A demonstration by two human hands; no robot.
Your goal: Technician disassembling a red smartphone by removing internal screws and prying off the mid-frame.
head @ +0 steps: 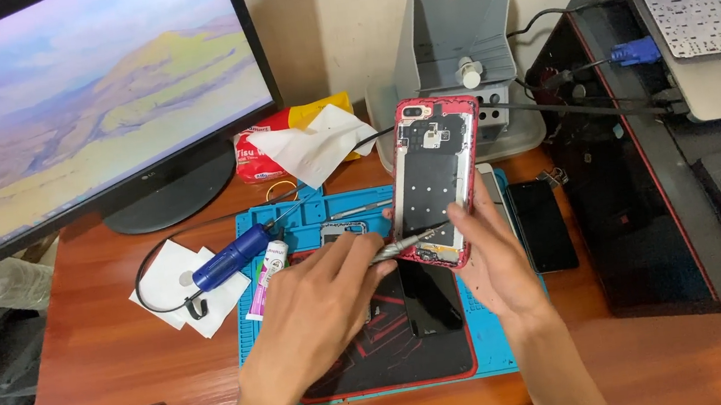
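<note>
Pinched in the left hand [314, 312], a slim metal screwdriver [402, 245] lies nearly level, tip aimed right into the lower end of the opened red phone [432, 176]. Right hand [498, 255] grips that phone's lower right edge, standing it above the blue mat [503, 340], long axis upright, camera end up. Unscrewing seems underway; next, the tip needs steady seating.

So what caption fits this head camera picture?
Left hand works a metal tool on the opened red phone in the right hand.
</note>
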